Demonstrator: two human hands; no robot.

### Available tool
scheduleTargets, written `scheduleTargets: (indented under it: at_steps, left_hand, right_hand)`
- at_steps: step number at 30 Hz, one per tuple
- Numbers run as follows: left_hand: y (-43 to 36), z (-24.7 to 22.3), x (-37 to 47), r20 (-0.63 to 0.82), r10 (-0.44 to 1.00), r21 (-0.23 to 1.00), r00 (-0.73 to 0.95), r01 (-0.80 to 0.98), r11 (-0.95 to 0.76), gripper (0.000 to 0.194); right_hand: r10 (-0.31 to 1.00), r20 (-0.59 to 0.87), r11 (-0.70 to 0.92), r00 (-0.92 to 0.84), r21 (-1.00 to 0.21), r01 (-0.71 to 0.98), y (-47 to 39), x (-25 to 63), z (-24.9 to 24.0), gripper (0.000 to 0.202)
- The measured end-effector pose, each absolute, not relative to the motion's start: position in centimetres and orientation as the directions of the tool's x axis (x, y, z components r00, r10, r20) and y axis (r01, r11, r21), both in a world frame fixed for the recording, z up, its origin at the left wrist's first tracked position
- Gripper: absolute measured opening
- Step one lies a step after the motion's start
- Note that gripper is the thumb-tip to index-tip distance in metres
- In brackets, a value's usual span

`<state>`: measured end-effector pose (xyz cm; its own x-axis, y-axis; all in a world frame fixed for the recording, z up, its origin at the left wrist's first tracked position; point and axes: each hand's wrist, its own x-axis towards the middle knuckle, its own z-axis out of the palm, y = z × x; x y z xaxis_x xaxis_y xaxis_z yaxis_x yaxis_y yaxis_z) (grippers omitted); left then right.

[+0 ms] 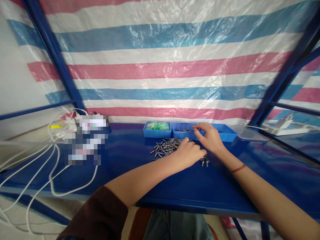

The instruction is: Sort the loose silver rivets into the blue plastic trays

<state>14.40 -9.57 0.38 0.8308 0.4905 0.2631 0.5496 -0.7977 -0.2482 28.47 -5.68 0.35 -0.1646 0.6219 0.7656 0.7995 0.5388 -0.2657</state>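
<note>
A loose pile of slim metal pop rivets [163,148] lies on the blue tabletop in front of three blue bins. My left hand [189,154] is over the right part of the pile, its fingers curled and the fingertips hidden behind the hand. A few rivets [204,161] poke out below it on the right. My right hand [211,137] is above the boundary of the middle bin [177,126] and the right bin [228,132]. Its thumb and forefinger tips come close together, and anything between them cannot be made out. Some rivets lie inside the middle bin.
The left bin [157,134] holds a green and clear plastic bag [158,125]. A clear flat lid [251,133] lies to the right. White cables [52,173] run over the table's left side beside blurred items. Blue frame posts and a striped sheet [162,70] stand behind.
</note>
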Motion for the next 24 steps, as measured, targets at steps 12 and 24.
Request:
scheduleTargets:
  at_steps: [12,24]
  left_hand:
    - [-10.1,1.3,14.6,0.222,0.579,-0.194,0.784,0.618,-0.762,0.019]
    - [-9.4,-0.2,14.0,0.298,0.571,-0.173,0.765,0.632,-0.755,0.019]
  right_hand:
    - [0.657,0.722,0.563,-0.216,-0.279,0.778,-5.8,28.0,0.2,0.021]
    - [0.686,0.701,0.544,-0.194,-0.318,0.776,-6.1,28.1,0.4,0.021]
